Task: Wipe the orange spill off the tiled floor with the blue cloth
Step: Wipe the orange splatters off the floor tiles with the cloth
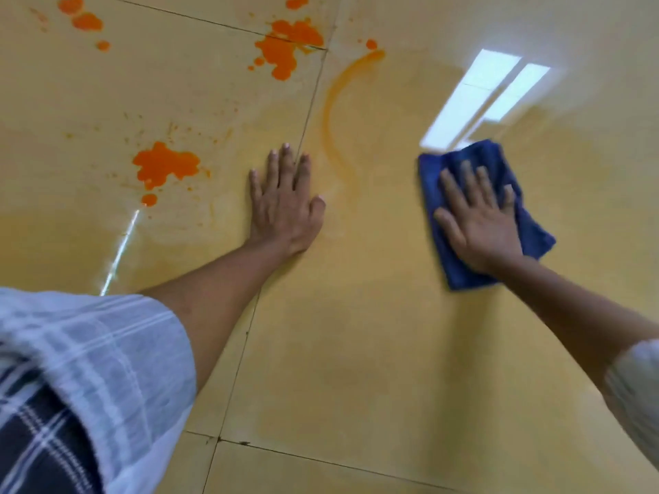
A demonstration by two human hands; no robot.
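Observation:
My right hand (478, 222) presses flat, fingers spread, on the folded blue cloth (463, 272), which lies on the tan tiled floor (356, 333) at centre right. My left hand (285, 205) rests flat on the floor with fingers apart, holding nothing. Bright orange spill patches remain: one blotch (165, 165) left of my left hand, a larger one (285, 48) at the top centre across a grout line, and smaller drops (83, 19) at the top left. A faint curved orange smear (335, 119) runs between my two hands.
Dark grout lines (310, 105) cross the floor. A bright ceiling-light reflection (485, 98) glares on the glossy tile just beyond the cloth. My checked sleeve (89, 379) fills the lower left corner. Small orange specks are scattered around the left blotch.

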